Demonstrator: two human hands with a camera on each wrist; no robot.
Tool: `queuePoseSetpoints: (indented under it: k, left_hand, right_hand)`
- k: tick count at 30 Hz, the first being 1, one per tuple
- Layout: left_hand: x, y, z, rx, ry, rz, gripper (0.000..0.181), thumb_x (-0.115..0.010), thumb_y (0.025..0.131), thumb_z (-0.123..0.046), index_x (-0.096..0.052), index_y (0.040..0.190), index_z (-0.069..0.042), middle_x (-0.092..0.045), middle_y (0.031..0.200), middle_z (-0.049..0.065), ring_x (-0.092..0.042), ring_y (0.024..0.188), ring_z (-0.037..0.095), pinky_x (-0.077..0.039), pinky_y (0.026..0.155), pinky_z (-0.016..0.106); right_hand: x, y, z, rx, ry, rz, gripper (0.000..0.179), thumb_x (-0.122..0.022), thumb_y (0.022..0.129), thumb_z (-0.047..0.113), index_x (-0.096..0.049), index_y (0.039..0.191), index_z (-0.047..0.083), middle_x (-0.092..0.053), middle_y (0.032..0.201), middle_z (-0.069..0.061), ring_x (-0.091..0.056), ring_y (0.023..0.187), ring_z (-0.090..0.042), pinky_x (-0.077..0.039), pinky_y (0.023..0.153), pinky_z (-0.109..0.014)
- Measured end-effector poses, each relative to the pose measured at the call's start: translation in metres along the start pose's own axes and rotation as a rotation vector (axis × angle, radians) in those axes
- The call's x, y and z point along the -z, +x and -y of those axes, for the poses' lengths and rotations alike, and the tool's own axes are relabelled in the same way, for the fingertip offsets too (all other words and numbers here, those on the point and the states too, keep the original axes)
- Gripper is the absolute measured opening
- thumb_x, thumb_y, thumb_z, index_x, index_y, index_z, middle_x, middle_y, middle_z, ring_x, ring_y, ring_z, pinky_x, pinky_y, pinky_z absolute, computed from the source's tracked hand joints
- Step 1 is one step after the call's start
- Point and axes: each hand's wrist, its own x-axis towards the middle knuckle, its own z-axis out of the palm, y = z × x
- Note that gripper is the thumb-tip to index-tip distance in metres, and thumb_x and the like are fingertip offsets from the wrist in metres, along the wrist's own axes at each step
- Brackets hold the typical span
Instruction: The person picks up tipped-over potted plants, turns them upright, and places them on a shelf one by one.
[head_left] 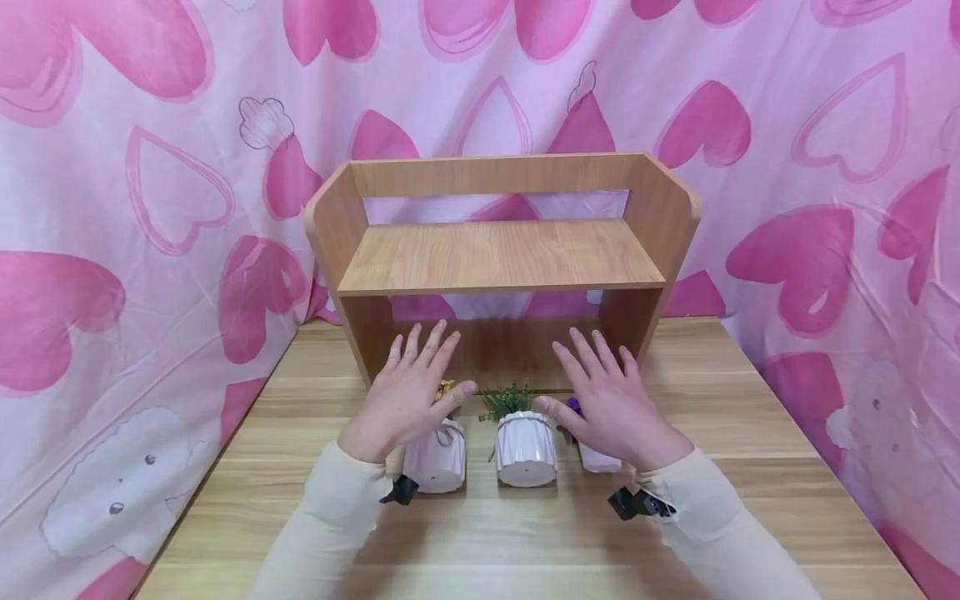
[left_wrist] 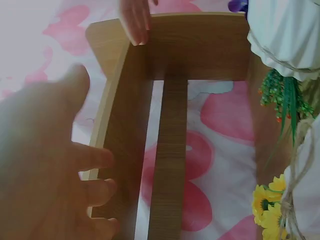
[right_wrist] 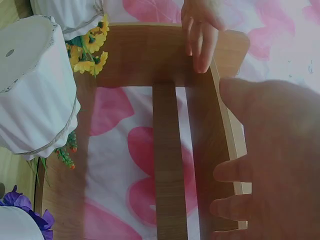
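My left hand is held out with fingers spread, above the left white pot with yellow flowers. Opposite it, my right hand is spread the same way, partly covering the right white pot with purple flowers. Between the hands lies a white ribbed pot with green foliage, tipped on its side, its base toward me. Twine ties circle the pots. Neither hand holds anything. Both reach toward a wooden shelf behind the pots.
The two-tier shelf stands at the back of the wood-grain table, with side panels and a back rail. Pink heart-patterned cloth hangs behind and on both sides. A small black camera strap sits at my right wrist.
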Motion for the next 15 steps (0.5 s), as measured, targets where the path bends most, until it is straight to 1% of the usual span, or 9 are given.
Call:
queuePoseSetpoints:
  k: [2, 6, 9, 11, 15]
  left_hand:
    - [0.004, 0.0, 0.002, 0.019, -0.038, -0.036, 0.085, -0.048, 0.107, -0.065, -0.025, 0.173, -0.015, -0.018, 0.182, 0.011, -0.017, 0.167, 0.045, -0.012, 0.136, 0.063]
    - [0.012, -0.002, 0.009, 0.055, -0.15, -0.142, 0.077, -0.057, 0.108, -0.053, -0.035, 0.17, -0.012, -0.034, 0.177, 0.011, -0.032, 0.163, 0.04, -0.025, 0.133, 0.06]
    - [0.018, -0.005, 0.015, 0.085, -0.237, -0.22, 0.071, -0.058, 0.109, -0.046, -0.039, 0.168, -0.011, -0.04, 0.174, 0.012, -0.041, 0.159, 0.038, -0.035, 0.129, 0.06]
    - [0.021, -0.006, 0.019, 0.112, -0.293, -0.269, 0.069, -0.058, 0.109, -0.044, -0.04, 0.167, -0.011, -0.044, 0.172, 0.013, -0.047, 0.155, 0.04, -0.04, 0.125, 0.062]
    - [0.025, -0.008, 0.029, 0.164, -0.377, -0.372, 0.064, -0.058, 0.109, -0.039, -0.044, 0.165, -0.011, -0.051, 0.166, 0.016, -0.055, 0.147, 0.045, -0.045, 0.121, 0.064]
  right_hand:
    - [0.001, 0.0, -0.002, -0.008, 0.014, -0.008, 0.086, -0.061, 0.103, 0.061, -0.038, 0.168, 0.009, -0.029, 0.177, -0.021, -0.025, 0.163, -0.051, -0.021, 0.127, -0.077]
    - [0.003, -0.001, -0.007, -0.035, 0.037, -0.017, 0.081, -0.06, 0.105, 0.058, -0.041, 0.165, 0.006, -0.039, 0.173, -0.021, -0.035, 0.159, -0.049, -0.028, 0.126, -0.074]
    - [0.005, -0.002, -0.012, -0.047, 0.057, -0.025, 0.078, -0.062, 0.106, 0.054, -0.043, 0.163, 0.004, -0.044, 0.169, -0.023, -0.042, 0.155, -0.049, -0.033, 0.124, -0.073]
    - [0.006, -0.003, -0.014, -0.054, 0.08, -0.026, 0.077, -0.064, 0.106, 0.051, -0.044, 0.162, 0.003, -0.047, 0.166, -0.023, -0.046, 0.152, -0.048, -0.036, 0.123, -0.072]
    - [0.006, -0.007, -0.018, -0.088, 0.141, -0.014, 0.074, -0.063, 0.107, 0.049, -0.045, 0.16, 0.001, -0.05, 0.163, -0.025, -0.05, 0.149, -0.049, -0.038, 0.12, -0.073]
